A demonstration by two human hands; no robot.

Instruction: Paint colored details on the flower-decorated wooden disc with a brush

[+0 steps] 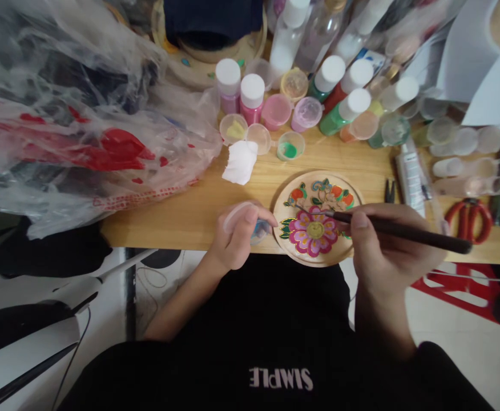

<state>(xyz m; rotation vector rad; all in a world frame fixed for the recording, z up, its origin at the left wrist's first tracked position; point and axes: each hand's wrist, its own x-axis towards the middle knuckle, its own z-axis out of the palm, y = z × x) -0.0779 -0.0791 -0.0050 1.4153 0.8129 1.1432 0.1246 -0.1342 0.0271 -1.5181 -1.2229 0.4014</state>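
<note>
My left hand (244, 231) is closed around a small clear paint cup (258, 230) with blue in it, at the left edge of a round wooden plate (282, 197). The cup's flipped-back lid shows by my thumb. A large pink flower (305, 240) with a gold centre, orange blooms and green leaves decorate the plate. My right hand (387, 245) grips a dark-handled fine paintbrush (416, 233) from the right. Its thin tip reaches over the plate, near the top of the pink flower; whether it touches the surface I cannot tell.
Behind the plate stand white-capped paint bottles (252, 97) and several open paint cups (290, 147). A torn white tissue (240, 162) lies nearby. Red-handled scissors (468, 221), black tool tips (389, 191) and a tube (410, 177) lie right. A crumpled plastic bag (104, 148) covers the left.
</note>
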